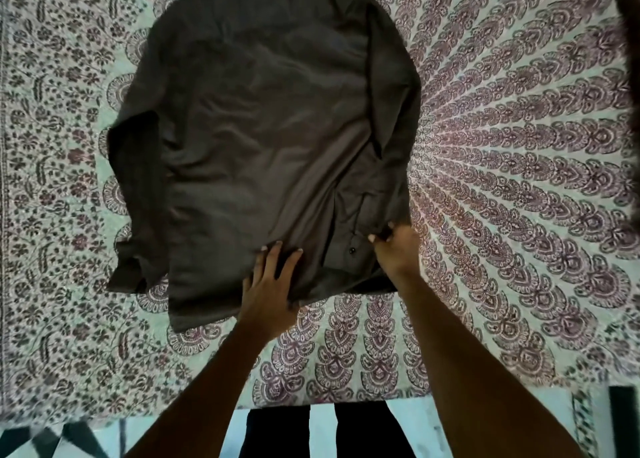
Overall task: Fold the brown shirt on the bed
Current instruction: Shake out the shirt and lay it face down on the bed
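The brown shirt [263,139] lies spread on the bed [519,146], back side up, its right side folded inward with a buttoned cuff showing near the bottom. A sleeve bunches at the shirt's left edge. My left hand [270,284] presses flat on the shirt's near hem, fingers spread. At the shirt's near right corner my right hand [394,250] pinches the folded edge of cloth, fingers curled round it.
A patterned bedspread with purple and dark floral print covers the bed. The bed's near edge runs along the bottom, with a light tiled floor [322,430] and my dark trousered legs [277,433] below it. A dark shape [627,42] hangs at the upper right.
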